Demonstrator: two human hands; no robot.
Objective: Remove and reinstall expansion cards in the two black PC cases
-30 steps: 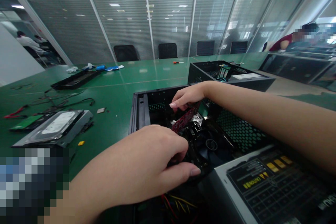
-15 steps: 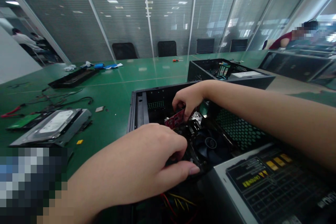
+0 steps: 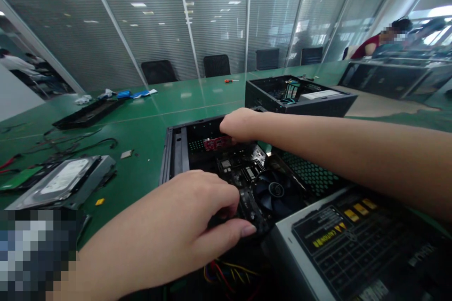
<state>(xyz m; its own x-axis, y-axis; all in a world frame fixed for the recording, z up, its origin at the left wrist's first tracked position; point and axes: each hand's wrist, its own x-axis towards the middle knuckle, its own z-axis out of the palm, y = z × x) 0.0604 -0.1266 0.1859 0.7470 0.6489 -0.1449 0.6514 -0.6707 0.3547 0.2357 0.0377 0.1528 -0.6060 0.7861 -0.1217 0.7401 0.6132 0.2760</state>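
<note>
An open black computer case point(image 3: 180, 150) lies before me, with a motherboard point(image 3: 229, 164) and a round black fan point(image 3: 276, 190) inside. Deep in the case, near its far wall, my right hand point(image 3: 240, 124) holds a small red circuit board point(image 3: 217, 143); its fingertips are mostly hidden behind the hand. My left hand point(image 3: 208, 211) hovers over the near left part of the motherboard, thumb and curled fingers apart, nothing visible between them. At the lower right a power supply point(image 3: 339, 244) with a yellow-marked label sits beside the fan.
On the left of the green table are a hard drive point(image 3: 67, 176), loose cables point(image 3: 81, 143) and a black tray point(image 3: 90, 113). Behind the case stand a second open case point(image 3: 300, 101) and a screwdriver point(image 3: 231, 81). A person point(image 3: 374, 44) is at the far right.
My right hand has moved back toward the far wall of the case with the red board, uncovering more of the motherboard. The view has shifted slightly; my left hand keeps its pose.
</note>
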